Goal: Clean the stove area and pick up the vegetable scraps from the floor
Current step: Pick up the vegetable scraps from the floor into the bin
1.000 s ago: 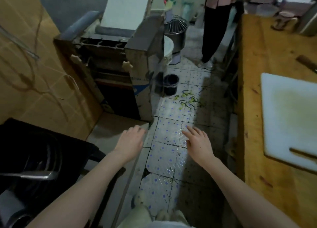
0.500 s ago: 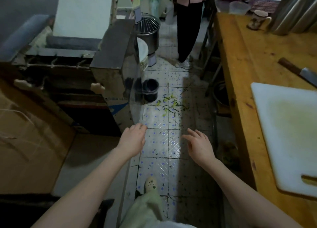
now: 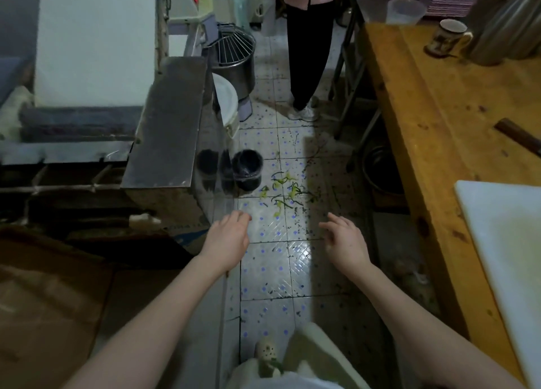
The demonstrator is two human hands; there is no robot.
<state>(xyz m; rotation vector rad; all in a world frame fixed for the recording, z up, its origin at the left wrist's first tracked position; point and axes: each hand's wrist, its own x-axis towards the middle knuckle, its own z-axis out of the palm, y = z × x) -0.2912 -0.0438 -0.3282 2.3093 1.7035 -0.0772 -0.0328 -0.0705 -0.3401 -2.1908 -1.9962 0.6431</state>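
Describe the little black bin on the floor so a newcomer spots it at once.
Start at the big steel machine on the left of the tiled aisle. At the foot of its shiny side stands the black bin, green vegetable scraps strewn just right of it. It is small, round and dark, unlike the white bucket and steel mixer bowl farther back.

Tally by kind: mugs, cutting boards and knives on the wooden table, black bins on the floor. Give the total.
Mug: 1
Cutting board: 1
Knife: 1, only its handle in view
Black bin: 1, beside the scraps
Total: 4
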